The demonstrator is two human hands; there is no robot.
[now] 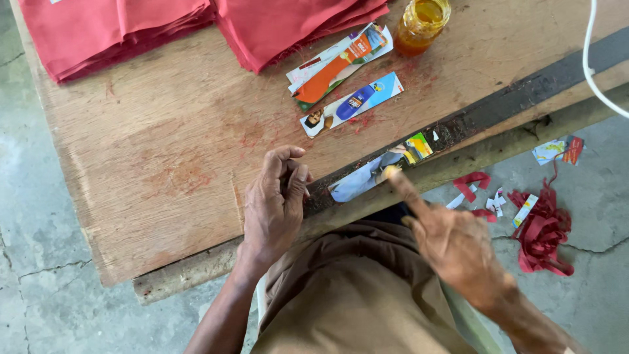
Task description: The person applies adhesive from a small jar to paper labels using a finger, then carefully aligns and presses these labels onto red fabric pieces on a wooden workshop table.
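**Two hands at a paper strip on a wooden work board**

Nearest the viewer, the right hand [452, 242] extends its forefinger, tip smeared with a yellowish dab and resting on a printed paper strip [380, 174]; the other fingers are folded back, gripping nothing. The left hand [275, 203] lies just left of that fingertip, fingers curled loosely together, thumb against the forefinger; whether anything is pinched there cannot be told. The strip lies along the dark band [511, 101] at the near edge of the wooden board [151, 164], directly beneath the right fingertip. Beyond the fingers lie a blue printed strip [354, 103] and an orange strip [337, 65], then a jar of amber paste [422, 19] and stacks of folded red cloth [111, 29]. Right of the fingers, red scraps [540, 229] litter the floor. Risk, as a judgement: the strip sits at the board's edge, so a sticky fingertip could lift or drag it off, or smear paste across its printed face
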